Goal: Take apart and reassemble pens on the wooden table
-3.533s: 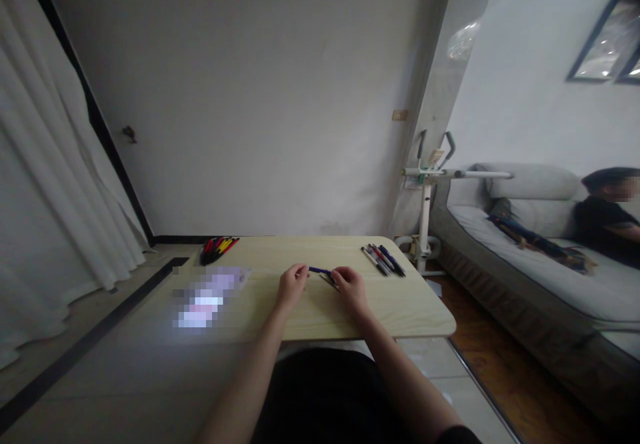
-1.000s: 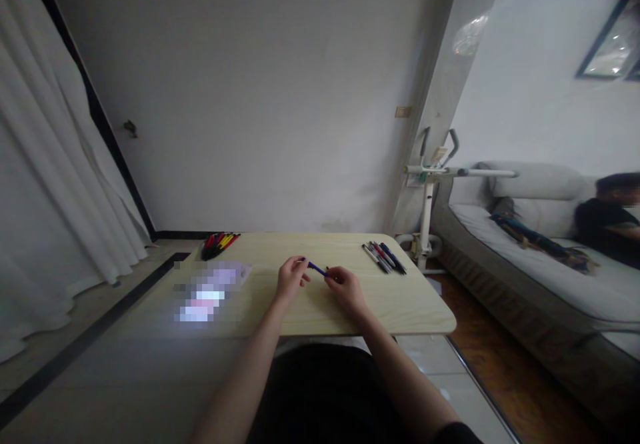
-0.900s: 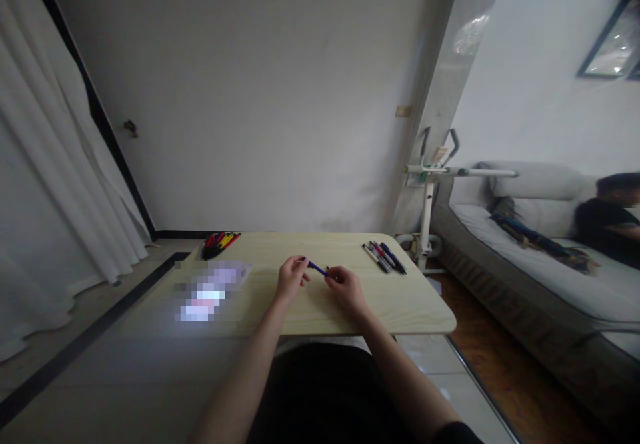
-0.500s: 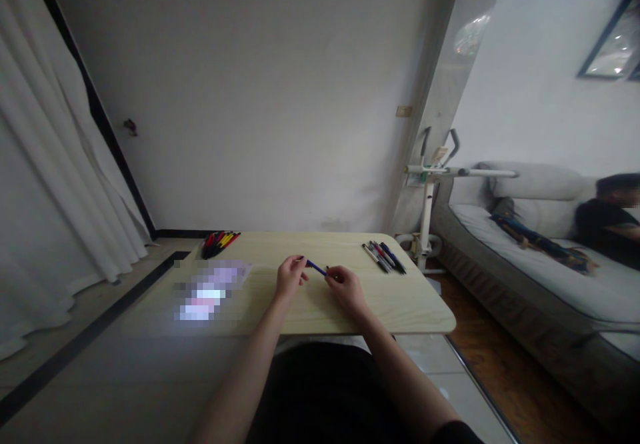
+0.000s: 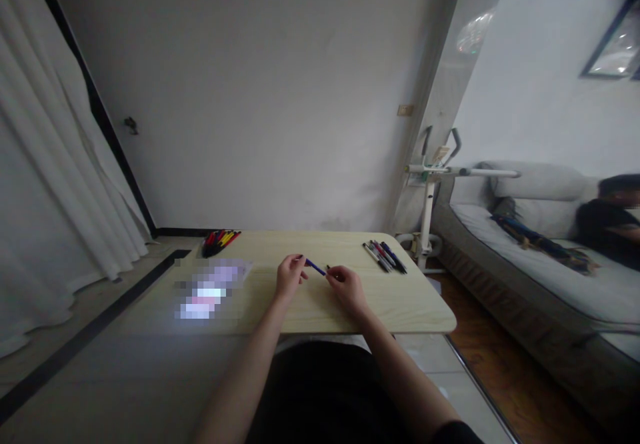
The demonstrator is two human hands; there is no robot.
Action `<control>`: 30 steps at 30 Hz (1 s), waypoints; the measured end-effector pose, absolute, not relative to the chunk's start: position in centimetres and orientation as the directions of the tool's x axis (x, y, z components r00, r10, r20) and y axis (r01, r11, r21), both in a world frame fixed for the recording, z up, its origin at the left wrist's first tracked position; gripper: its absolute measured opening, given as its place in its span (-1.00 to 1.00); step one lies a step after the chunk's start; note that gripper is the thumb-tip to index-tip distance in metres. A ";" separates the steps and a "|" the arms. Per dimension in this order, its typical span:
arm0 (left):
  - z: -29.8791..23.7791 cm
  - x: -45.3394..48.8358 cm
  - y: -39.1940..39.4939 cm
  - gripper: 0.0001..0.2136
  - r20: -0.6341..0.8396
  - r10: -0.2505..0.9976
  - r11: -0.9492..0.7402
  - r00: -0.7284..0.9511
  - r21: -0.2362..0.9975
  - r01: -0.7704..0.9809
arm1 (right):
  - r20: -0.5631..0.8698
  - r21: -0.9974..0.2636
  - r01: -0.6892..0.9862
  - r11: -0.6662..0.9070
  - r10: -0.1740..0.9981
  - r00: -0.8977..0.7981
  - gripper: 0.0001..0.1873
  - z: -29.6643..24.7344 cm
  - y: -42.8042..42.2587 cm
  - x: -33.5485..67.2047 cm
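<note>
A blue pen [image 5: 316, 267] is held slantwise above the table between my two hands. My left hand [image 5: 290, 275] pinches its upper left end, and my right hand [image 5: 346, 285] pinches the lower right end. Fingers cover both tips of the pen. A small dark bit shows by the right fingertips, too small to make out. Toward the table's right back lies a row of several pens [image 5: 384, 257] in black, white, red and blue. At the left back corner sits a bunch of red, yellow and black pens [image 5: 219, 243].
The light wooden table [image 5: 400, 304] spans the space before me. A blurred-out bright patch [image 5: 210, 291] covers its left part. Beyond the right edge stand a white exercise machine [image 5: 429, 211] and a grey sofa [image 5: 530, 191], where a person [image 5: 607, 221] in dark clothes is.
Both hands and the blue pen stay almost where they were. The view has shifted very slightly.
</note>
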State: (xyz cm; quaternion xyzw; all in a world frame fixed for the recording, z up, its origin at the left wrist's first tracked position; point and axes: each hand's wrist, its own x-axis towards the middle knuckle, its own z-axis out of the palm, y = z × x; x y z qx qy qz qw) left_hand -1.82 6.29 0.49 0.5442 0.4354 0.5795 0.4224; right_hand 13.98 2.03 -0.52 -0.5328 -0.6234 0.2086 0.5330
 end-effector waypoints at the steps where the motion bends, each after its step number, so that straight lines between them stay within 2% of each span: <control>1: 0.5 -1.8 6.3 -0.62 0.264 0.963 -0.265 -0.051 0.964 -0.016 | 0.439 -0.829 0.443 0.341 0.888 0.139 -0.82 -0.5 2.0 14.0; 10: 0.2 -1.8 6.4 -0.64 0.274 0.960 -0.274 -0.052 0.962 0.013 | 0.430 -0.825 0.467 0.319 0.890 0.151 -0.81 -0.6 2.1 14.1; 24: -0.7 -1.6 6.7 -0.67 0.292 0.956 -0.289 -0.013 0.953 0.087 | 0.407 -0.859 0.412 0.303 0.894 0.190 -0.73 -0.4 2.2 14.7; 30: -0.9 -1.5 6.7 -0.68 0.291 0.957 -0.288 -0.009 0.950 0.122 | 0.429 -0.838 0.452 0.306 0.881 0.200 -0.74 -0.8 2.6 15.7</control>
